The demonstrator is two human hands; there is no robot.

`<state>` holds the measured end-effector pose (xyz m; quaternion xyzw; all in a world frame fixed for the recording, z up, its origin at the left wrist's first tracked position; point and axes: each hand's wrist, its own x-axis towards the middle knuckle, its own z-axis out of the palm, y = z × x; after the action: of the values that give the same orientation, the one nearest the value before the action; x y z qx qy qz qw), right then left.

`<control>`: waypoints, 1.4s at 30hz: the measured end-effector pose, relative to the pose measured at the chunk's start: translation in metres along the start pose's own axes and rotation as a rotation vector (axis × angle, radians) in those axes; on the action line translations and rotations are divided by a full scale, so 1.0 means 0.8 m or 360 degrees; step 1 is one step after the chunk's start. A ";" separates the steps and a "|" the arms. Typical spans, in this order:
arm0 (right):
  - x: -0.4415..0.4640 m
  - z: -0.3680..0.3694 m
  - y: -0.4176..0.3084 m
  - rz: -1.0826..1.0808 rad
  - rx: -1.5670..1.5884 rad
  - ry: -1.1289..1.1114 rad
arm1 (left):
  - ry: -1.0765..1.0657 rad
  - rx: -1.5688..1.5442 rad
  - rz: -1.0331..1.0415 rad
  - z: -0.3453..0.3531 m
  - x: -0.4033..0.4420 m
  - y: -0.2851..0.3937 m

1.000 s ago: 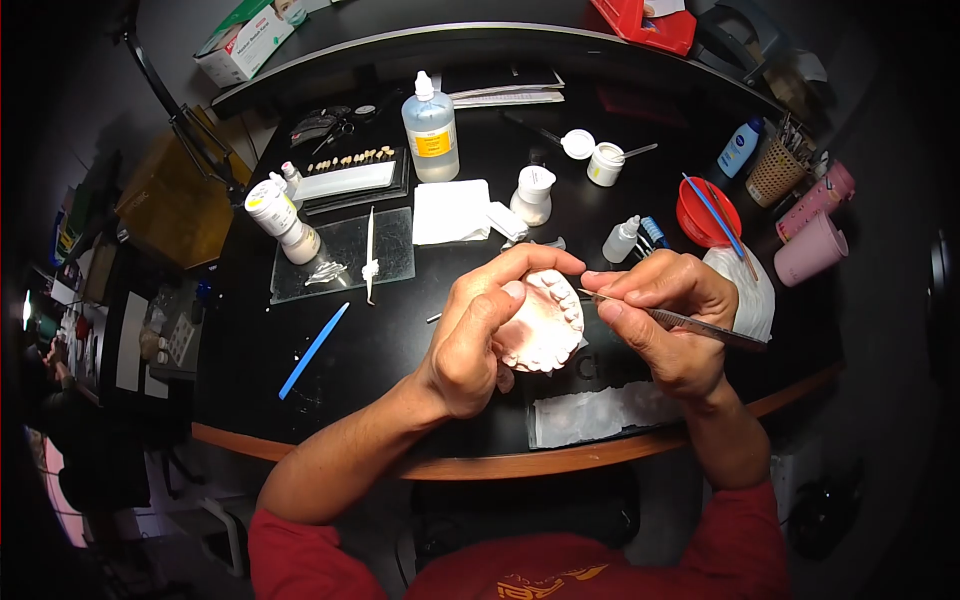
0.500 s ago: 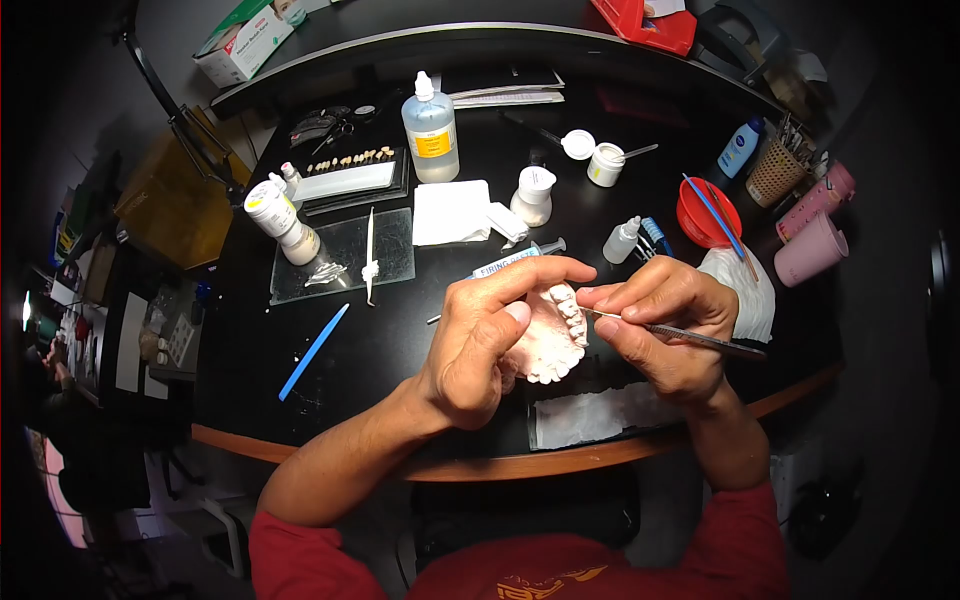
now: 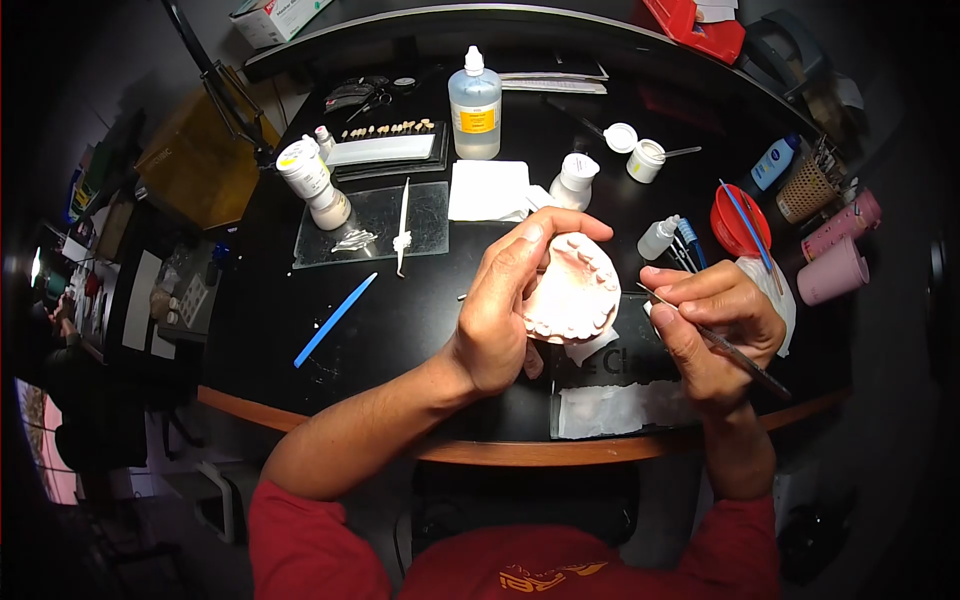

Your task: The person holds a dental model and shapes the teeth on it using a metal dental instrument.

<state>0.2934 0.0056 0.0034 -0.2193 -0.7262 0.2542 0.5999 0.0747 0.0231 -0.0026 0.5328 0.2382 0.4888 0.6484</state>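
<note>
My left hand [image 3: 500, 300] is wrapped round a pale dental cast [image 3: 572, 292], its row of teeth turned up toward the camera. Just right of the cast, my right hand [image 3: 720, 325] pinches a thin metal instrument [image 3: 735, 358]. The instrument's fine tip points up and left, a small gap away from the cast. Below them on the table is a glass plate with a crumpled whitish sheet [image 3: 622, 408]. Behind my left hand, a white folded cloth [image 3: 488, 190] lies on the table.
A glass slab [image 3: 373, 225] holds a white-handled tool. Left of my hands lies a blue stick [image 3: 335, 320]. A large bottle [image 3: 475, 112], an open jar [image 3: 646, 161] and a dropper bottle [image 3: 658, 239] stand farther back. At right are a red bowl [image 3: 738, 222] and pink cup [image 3: 833, 271].
The view has shifted, so the table items appear farther right. My left hand has turned the cast more toward the camera, and the instrument tip has come away from its teeth.
</note>
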 end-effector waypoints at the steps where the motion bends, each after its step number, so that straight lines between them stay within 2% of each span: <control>1: 0.001 0.000 -0.003 -0.0062 -0.0093 -0.0036 | 0.0073 0.0008 0.0091 0.002 0.003 -0.007; 3: 0.003 0.003 -0.005 -0.0230 -0.0257 -0.0113 | 0.0087 0.0030 0.0066 0.002 0.001 -0.005; 8: -0.004 0.019 -0.007 -0.0349 -0.0334 -0.0195 | 0.0151 0.0071 0.0045 0.007 -0.002 -0.005; 10: -0.003 0.016 -0.009 -0.0372 -0.0363 -0.0336 | 0.0120 0.0110 0.0027 0.005 -0.004 -0.003; 16: -0.006 0.021 -0.004 -0.0358 -0.0382 -0.0208 | 0.0151 0.0194 0.0079 0.006 -0.006 -0.002; 25: -0.004 0.023 -0.002 -0.0411 -0.0420 -0.0207 | 0.0272 0.0359 0.0533 0.006 -0.002 -0.016; 28: 0.000 0.017 0.002 -0.0381 -0.0458 -0.0158 | 0.0417 0.0602 0.0630 -0.009 0.012 -0.010; 29: 0.002 0.015 0.006 -0.0340 -0.0414 -0.0103 | 0.0522 0.1184 0.1031 -0.016 0.019 -0.002; 30: 0.004 0.011 0.005 -0.0245 -0.0433 -0.0090 | 0.0475 0.1955 0.1560 -0.039 0.031 0.008; 34: 0.010 0.001 0.019 -0.0114 -0.0542 -0.0152 | 0.0743 0.1879 0.1556 -0.064 0.040 0.022; 35: 0.008 0.004 0.018 -0.0053 -0.0547 -0.0220 | 0.0863 0.1512 0.1177 -0.069 0.036 0.024; 38: 0.006 0.008 0.019 -0.0010 -0.0589 -0.0339 | 0.0841 0.1230 0.0918 -0.087 0.042 0.014; 42: 0.005 0.011 0.014 0.0097 -0.0630 -0.0413 | 0.0786 0.1058 0.0735 -0.083 0.041 0.010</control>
<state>0.2842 0.0159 -0.0018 -0.3199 -0.8259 0.1509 0.4390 0.0300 0.0818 -0.0091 0.6184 0.4040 0.6295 0.2410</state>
